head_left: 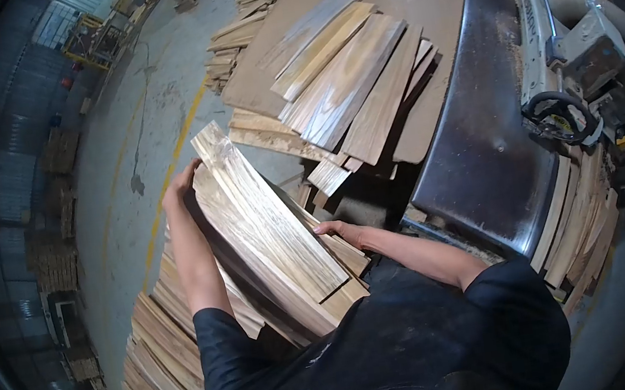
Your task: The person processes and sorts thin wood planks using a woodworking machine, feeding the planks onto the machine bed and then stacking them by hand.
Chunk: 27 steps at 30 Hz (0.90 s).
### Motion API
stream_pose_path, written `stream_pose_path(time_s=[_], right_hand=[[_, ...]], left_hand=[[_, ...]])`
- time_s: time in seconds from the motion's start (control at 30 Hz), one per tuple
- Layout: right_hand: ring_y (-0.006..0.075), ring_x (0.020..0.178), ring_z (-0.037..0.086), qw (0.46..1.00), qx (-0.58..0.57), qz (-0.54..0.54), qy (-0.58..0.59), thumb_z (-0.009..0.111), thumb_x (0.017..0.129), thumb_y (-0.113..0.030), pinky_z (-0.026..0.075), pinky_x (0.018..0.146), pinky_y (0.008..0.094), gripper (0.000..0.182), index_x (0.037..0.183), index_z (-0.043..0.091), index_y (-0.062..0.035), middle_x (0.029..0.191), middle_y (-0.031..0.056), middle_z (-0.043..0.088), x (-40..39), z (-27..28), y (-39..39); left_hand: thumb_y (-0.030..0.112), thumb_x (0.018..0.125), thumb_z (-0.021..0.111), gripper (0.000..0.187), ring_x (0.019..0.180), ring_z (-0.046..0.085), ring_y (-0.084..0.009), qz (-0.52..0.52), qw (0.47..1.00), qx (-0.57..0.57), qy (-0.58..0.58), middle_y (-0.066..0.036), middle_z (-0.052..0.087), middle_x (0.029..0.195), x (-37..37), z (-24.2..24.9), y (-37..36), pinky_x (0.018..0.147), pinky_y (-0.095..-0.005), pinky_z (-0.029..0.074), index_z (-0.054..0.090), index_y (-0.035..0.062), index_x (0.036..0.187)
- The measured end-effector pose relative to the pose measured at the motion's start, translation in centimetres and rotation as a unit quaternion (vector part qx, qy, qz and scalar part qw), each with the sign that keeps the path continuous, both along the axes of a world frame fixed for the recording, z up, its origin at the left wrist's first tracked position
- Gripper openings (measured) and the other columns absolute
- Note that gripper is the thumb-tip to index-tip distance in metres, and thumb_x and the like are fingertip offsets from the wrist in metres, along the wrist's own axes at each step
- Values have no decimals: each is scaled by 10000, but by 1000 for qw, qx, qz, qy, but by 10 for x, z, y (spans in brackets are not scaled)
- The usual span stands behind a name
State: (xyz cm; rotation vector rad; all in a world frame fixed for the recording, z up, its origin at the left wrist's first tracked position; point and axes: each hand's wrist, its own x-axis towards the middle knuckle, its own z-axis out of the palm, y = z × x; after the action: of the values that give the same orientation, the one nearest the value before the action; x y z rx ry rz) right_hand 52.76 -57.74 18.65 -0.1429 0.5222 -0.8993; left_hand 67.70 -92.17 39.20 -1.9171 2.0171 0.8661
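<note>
A stack of long, pale wooden boards (272, 220) lies slantwise in front of my body. My left hand (183, 182) is closed round the left edge near the far end, and its fingertips are partly hidden behind the wood. On the right edge, closer to me, my right hand (341, 232) grips with the thumb showing on top and the other fingers mostly out of sight. The uppermost board is narrow, with streaky grain. Below it, wider boards show at both sides; how many are held cannot be made out.
Ahead, several loose boards (348, 72) are fanned over a brown sheet-topped table (413, 0). A dark metal machine bed (472, 150) with a black handwheel (561, 117) stands at right. More board stacks (161, 365) flank me at lower left, with others (581, 223) under the machine.
</note>
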Motion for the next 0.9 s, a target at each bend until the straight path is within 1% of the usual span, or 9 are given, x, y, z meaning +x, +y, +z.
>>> stream_pose_path(time_s=[0.23,0.27,0.43,0.57,0.63,0.67,0.73,0.77,0.9], right_hand=[[232,851,690,987,-10,-159,-27,634,811,-447,552,815,368,572,1175,641,-7,1012,133,705,-65,-18,21],[208,991,626,976,-75,-205,9,597,832,-521,474,901,342,647,1242,610,-20,1157,123,657,-78,-1,31],[196,1210,531,914,-129,-368,114,582,897,-506,371,1057,336,650,1308,558,-2,1293,123,596,-108,-65,48],[245,1374,396,666,92,-606,424,557,976,-363,274,1147,360,600,1431,441,12,1467,170,448,-140,28,82],[246,1422,336,651,105,-645,387,497,1005,-356,225,1172,357,595,1474,380,-10,1518,129,396,-160,35,94],[265,1451,269,617,96,-626,467,522,989,-367,194,1184,374,631,1485,360,-11,1553,153,324,-167,37,97],[305,1485,179,576,91,-560,588,605,944,-314,183,1189,405,703,1501,314,1,1590,211,216,-170,30,89],[335,1471,215,597,62,-625,498,690,890,-266,232,1173,421,783,1502,291,14,1565,249,246,-170,32,72],[358,1428,302,492,132,-574,641,775,821,-282,291,1147,433,896,1501,277,23,1529,267,305,-194,31,45]], left_hand=[[759,823,425,845,1310,479,-282,-173,985,-12,26,-118,505,1443,-194,5,-22,1094,-403,334,563,134,1373],[766,827,410,855,1322,465,-287,-200,979,-22,40,-125,489,1455,-228,4,-25,1102,-411,324,556,128,1376],[798,848,336,908,1380,399,-311,-322,937,-63,125,-163,411,1511,-408,-22,-39,1142,-451,272,525,97,1394],[748,889,331,823,1405,354,-347,-314,912,-118,235,-198,425,1490,-499,-67,30,1158,-518,217,557,117,1366],[689,903,373,738,1423,310,-386,-412,822,-344,188,-213,417,1491,-497,-102,92,1154,-552,196,573,145,1360],[646,905,407,694,1424,289,-418,-425,744,-471,208,-231,416,1484,-498,-119,107,1158,-553,186,581,146,1355],[639,906,412,694,1423,292,-420,-440,754,-446,197,-240,423,1475,-519,-117,112,1157,-555,185,580,136,1353],[632,907,417,693,1421,294,-421,-433,773,-427,180,-249,429,1467,-527,-120,114,1157,-557,183,579,126,1351],[616,910,439,669,1346,390,-424,-408,764,-464,186,-251,527,1358,-552,-118,97,1130,-551,221,626,93,1282]])
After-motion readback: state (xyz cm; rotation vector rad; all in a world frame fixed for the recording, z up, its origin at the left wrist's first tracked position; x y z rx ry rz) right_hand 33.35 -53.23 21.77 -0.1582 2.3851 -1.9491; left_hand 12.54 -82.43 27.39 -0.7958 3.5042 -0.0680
